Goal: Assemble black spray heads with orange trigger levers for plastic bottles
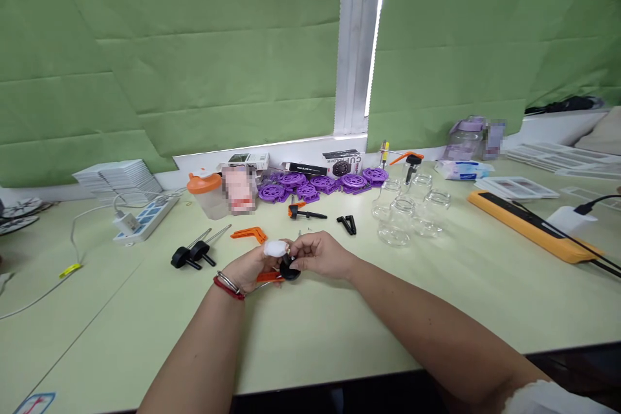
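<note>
Head view: both hands meet over the near middle of the pale green table (339,330). The left hand (250,270), with a white-wrapped fingertip and a red band and bangles at the wrist, curls its fingers around a small assembly: a black round part (290,270) with an orange piece (268,277) sticking out below the palm. The right hand (317,253) pinches in from the other side, its fingers closed on the top of the same black part, so the piece is gripped between the two hands just above the tabletop. How the parts join is too small to tell.

As a judgement, the work is somewhere in the middle. Behind the hands lie loose parts not yet taken up: an orange lever (248,233), a black-and-orange pump piece (303,212), a small black clip (347,224) and two black-headed stems (193,252) to the left. A group of clear glass jars (406,213) stands to the right of centre, all without tops, and one jar further back seems to carry an orange-handled pump head (411,160). A heap of purple wheels (320,184) lies along the wall, beside an orange-lidded shaker (207,194)

A white power strip (145,218) sits at left, an orange one (533,228) at right
</note>
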Available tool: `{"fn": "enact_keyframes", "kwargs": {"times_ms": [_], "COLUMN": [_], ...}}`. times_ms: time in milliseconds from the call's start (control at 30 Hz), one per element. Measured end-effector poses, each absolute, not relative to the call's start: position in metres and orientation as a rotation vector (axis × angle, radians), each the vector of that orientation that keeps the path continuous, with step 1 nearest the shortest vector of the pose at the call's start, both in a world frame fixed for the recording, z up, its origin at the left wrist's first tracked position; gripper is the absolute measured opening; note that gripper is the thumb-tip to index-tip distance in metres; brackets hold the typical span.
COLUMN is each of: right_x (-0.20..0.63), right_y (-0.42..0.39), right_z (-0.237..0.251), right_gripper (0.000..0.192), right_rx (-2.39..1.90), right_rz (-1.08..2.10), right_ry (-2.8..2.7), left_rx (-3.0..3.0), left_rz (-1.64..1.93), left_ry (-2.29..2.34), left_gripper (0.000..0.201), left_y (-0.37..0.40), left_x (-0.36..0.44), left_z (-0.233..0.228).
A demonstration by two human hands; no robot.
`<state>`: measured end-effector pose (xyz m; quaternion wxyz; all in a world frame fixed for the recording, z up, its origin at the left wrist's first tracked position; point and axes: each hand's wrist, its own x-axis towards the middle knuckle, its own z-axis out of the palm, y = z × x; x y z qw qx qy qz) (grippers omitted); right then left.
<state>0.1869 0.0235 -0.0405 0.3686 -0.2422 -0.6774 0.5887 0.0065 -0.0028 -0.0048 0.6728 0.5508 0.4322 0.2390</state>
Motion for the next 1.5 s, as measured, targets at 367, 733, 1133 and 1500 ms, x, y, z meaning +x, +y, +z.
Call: {"fn": "enact_keyframes", "kwargs": {"times_ms": [367,733,1133,1500], "right_x": [0.186,0.189,0.199,0.242], "right_y": [0.021,0.024,0.033,0.108], "right_z": [-0.037,-0.035,-0.028,-0.026], "right_gripper": [0.031,0.033,0.029,0.027], "right_rx": [-0.610,-0.725,-0.758,-1.826], "right_rz": [1.560,1.435,1.485,-0.019], "right_ry": [-1.678,-1.596,-1.660,-2.188], "left_rx": [1.281,1.624,2.396,1.863], "left_rz": [0.533,0.769,1.255,1.169], "left_ry": [1.024,1.124,1.303,2.017], "left_gripper": [0.037,0.036,0.113,0.073], "left_y": [-0.007,-0.008,0.002,0.033], "left_x": [0.011,0.007,0.036,0.007], "left_z": [0.001,0.006,-0.022,-0.045]}}
